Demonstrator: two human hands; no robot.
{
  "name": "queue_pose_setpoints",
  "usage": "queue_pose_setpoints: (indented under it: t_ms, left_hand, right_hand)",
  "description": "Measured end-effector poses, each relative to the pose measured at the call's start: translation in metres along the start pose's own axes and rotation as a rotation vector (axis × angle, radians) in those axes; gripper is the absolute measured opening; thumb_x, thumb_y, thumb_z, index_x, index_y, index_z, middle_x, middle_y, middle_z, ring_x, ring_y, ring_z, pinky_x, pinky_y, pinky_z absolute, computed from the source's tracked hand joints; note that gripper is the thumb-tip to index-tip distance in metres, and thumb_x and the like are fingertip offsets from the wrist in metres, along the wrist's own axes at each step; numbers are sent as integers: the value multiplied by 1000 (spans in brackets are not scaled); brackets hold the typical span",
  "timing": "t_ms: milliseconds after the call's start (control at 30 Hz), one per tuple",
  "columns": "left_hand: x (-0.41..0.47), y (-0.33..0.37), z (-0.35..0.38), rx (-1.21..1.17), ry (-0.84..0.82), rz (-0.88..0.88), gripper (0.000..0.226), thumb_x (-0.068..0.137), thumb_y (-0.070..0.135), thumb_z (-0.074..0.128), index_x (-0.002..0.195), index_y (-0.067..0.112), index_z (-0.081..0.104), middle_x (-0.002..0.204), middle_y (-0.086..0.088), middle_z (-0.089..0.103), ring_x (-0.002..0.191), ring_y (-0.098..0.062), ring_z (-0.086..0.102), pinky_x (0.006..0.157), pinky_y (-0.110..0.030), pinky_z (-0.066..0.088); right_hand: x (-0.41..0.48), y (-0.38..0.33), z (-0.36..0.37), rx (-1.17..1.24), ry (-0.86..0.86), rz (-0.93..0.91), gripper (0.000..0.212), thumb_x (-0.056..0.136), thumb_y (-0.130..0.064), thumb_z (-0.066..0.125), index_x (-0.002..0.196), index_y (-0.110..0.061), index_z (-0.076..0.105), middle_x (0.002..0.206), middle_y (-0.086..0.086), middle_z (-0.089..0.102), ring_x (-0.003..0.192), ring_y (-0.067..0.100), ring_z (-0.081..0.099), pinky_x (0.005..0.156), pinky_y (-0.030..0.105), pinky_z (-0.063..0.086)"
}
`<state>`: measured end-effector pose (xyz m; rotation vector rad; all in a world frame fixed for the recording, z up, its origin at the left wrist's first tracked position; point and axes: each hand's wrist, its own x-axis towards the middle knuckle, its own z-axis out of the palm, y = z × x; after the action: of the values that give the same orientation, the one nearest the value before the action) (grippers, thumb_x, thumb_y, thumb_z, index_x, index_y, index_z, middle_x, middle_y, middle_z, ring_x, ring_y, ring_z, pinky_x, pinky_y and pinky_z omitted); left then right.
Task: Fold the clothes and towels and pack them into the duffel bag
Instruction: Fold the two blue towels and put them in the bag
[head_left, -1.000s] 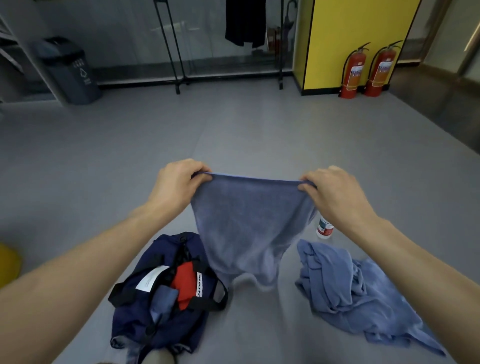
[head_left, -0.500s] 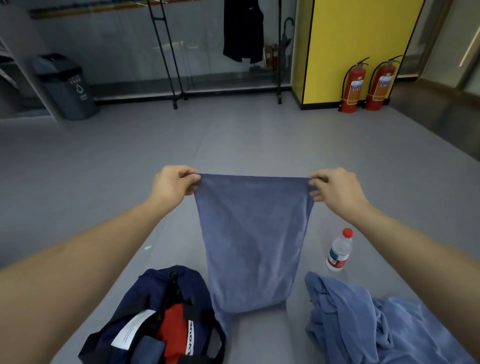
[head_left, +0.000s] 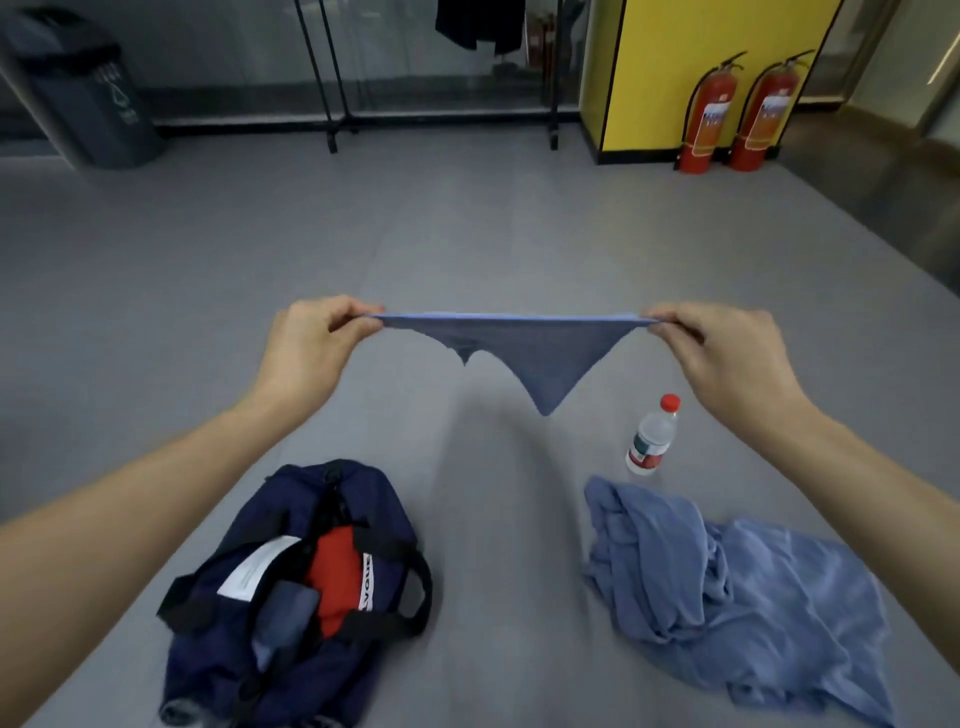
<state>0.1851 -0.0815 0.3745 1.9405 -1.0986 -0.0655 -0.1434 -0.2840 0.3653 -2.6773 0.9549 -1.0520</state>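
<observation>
Towel (head_left: 524, 348) in pinch grip of left hand (head_left: 311, 348) and right hand (head_left: 727, 358); duffel bag (head_left: 363, 493) lettering (head_left: 366, 582) unreadable.

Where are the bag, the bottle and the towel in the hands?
duffel bag (head_left: 374, 499), head view, navy side fabric.
water bottle (head_left: 653, 436), head view, clear middle.
towel (head_left: 540, 353), head view, hanging middle.

Dim, even indoor light, soft shadows, wide-angle bending at edges, slight blur throughout.

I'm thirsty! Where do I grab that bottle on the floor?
Grip the bottle round its middle, coming in from the side. It stands upright and is slim and round, so it is easy to wrap. The red cap on top is too small to hold well.
</observation>
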Motion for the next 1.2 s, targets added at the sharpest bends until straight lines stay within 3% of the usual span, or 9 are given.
queue_pose_setpoints:
  t_ms: [167,333,467,600,700,867,1000,1100,1200]
  left_hand:
    - [-94,-81,60,39,-228,-72,15,91,11,69,100,19,78,100,36,66,103,7,64,93,-11,45]
    - [-186,-172,127,195,-349,-118,15,88,11,75,101,14,79,111,6,75,99,-12,71,89,-20,49]
    - [-263,-234,169,279,-512,-189,18,87,14,74,105,14,79,114,3,74,99,-14,71,88,-23,51]
    - [-335,-276,191,369,-709,-95,24,83,28,59,93,24,79,112,4,75,93,-11,73,67,-25,60]
    - [-370,-283,190,486,-853,6,24,65,18,81,85,31,78,117,3,73,99,-16,73,68,-26,61]
    - [-388,-282,169,562,-1021,68,22,68,37,55,71,31,76,107,1,75,86,-23,65,64,-29,56]
    - [-355,-271,181,486,-964,153,42,82,70,55,80,33,75,101,12,70,83,-11,58,63,-25,55]
    - [-276,-255,224,370,-797,250,38,96,57,47,109,32,72,114,13,64,95,-10,65,82,-23,56]
    - [-175,-258,282,333,-577,247,41,101,35,47,134,16,62,134,-2,63,118,-20,63,100,-29,48]
  right_hand:
    - [-120,37,77,18,-197,96,23,95,-22,57,106,-21,77,102,-4,77,84,26,75,70,35,56]
    - [-233,58,157,75,-377,193,18,85,-5,75,98,-16,80,101,-4,78,88,17,74,77,20,49]
    - [-315,67,214,101,-534,219,21,77,-5,82,95,-18,81,102,-5,77,86,17,75,64,31,60]
    - [-390,67,242,36,-714,72,17,76,-23,67,87,-30,78,104,-9,75,96,19,74,55,30,59]
    - [-432,59,237,1,-827,1,20,79,-24,55,86,-27,74,118,-4,70,115,30,65,66,40,62]
    - [-438,41,226,22,-1047,6,23,74,-46,59,70,-30,76,106,-2,75,104,26,53,69,39,58]
    - [-412,40,236,129,-1080,-49,47,96,-67,35,85,-46,76,104,-22,70,97,9,64,69,20,57]
    - [-334,50,270,137,-921,-8,62,103,-60,17,105,-39,75,112,-18,71,96,5,70,78,16,54]
    - [-242,76,327,146,-929,74,61,102,-54,20,145,-23,51,149,-3,51,133,18,53,108,30,41]
